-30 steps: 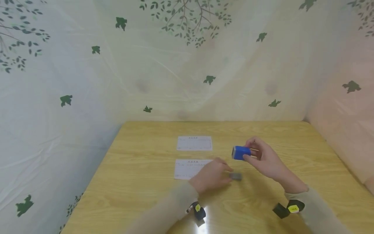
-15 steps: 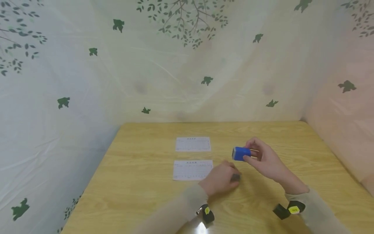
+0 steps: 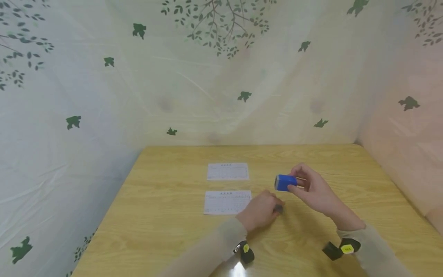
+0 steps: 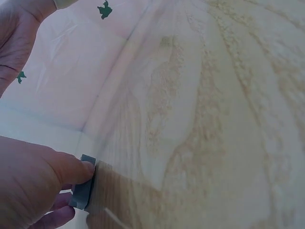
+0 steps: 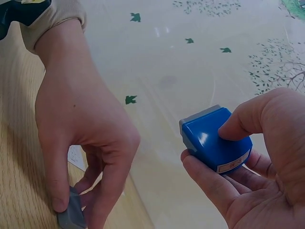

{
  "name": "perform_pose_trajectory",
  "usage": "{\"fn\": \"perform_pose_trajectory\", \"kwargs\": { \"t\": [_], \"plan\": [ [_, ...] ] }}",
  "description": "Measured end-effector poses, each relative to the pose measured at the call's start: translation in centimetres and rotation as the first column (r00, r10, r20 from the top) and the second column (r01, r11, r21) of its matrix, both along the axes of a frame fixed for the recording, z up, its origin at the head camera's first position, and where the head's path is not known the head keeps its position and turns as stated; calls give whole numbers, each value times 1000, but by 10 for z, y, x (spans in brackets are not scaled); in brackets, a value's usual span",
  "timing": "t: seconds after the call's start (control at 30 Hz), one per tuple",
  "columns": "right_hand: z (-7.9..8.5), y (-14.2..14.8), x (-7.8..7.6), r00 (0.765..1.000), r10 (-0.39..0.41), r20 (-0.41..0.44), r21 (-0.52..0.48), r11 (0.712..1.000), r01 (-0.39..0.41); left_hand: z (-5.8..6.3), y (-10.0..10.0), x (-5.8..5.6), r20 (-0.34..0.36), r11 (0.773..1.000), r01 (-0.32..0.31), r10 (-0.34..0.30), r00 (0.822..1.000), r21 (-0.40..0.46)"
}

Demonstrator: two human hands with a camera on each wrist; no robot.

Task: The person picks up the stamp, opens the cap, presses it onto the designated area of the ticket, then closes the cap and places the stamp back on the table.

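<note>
My right hand (image 3: 316, 194) holds a blue stamp (image 3: 285, 182) above the table, thumb on one side and fingers on the other. In the right wrist view the stamp (image 5: 205, 133) has a grey edge at one end and a small label at the other. Low at the tabletop, my left hand (image 3: 260, 209) pinches a small grey cap (image 3: 278, 209) between thumb and fingers. The left wrist view shows this cap (image 4: 84, 186) standing on edge, partly covered by the thumb. Cap and stamp are apart.
Two printed paper slips lie on the wooden table (image 3: 166, 231): a near slip (image 3: 226, 202) left of my left hand and a far slip (image 3: 227, 171) behind it. A pale curtain (image 3: 207, 107) with leaf prints surrounds the table's back and sides.
My left hand has moved right from beside the grey cap and taken hold of it. The right hand with the stamp has stayed nearly still. The head view has shifted slightly.
</note>
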State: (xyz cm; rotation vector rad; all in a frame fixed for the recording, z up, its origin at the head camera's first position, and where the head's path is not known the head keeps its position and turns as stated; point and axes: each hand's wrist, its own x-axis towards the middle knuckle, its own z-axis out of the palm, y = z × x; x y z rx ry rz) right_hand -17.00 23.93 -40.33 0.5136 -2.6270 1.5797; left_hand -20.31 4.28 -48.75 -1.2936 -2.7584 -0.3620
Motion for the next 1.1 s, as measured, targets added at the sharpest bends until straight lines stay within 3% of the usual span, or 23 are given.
{"fn": "perform_pose_trajectory", "kwargs": {
  "t": [0.13, 0.23, 0.33, 0.47, 0.57, 0.7, 0.93, 1.1],
  "plan": [
    [0, -1, -1, 1000, -6, -7, 3, 1000, 6, 3, -8, -4, 67, 996, -22, 17, 998, 81],
    [1, -3, -2, 1000, -4, -10, -1, 1000, 4, 7, -23, -9, 157, 983, -85, 59, 986, 162],
    [1, -5, -3, 1000, 12, -13, -10, 1000, -12, 14, -49, -17, 276, 955, -180, 112, 955, 235],
    [1, -7, -4, 1000, 29, -11, -9, 1000, -29, 23, -91, -28, 371, 896, -284, 150, 916, 340],
    [0, -7, -4, 1000, 30, -4, -7, 1000, -30, 29, -119, -34, 379, 850, -317, 154, 913, 420],
    [0, -8, -4, 999, 33, -1, -10, 999, -33, 40, -146, -34, 395, 800, -372, 186, 900, 471],
    [0, -10, -6, 999, 35, 8, -17, 999, -35, 50, -168, -31, 489, 696, -454, 168, 856, 556],
    [0, -11, -5, 999, 34, 12, -19, 999, -34, 54, -174, -29, 483, 686, -450, 163, 860, 572]
  ]
}}
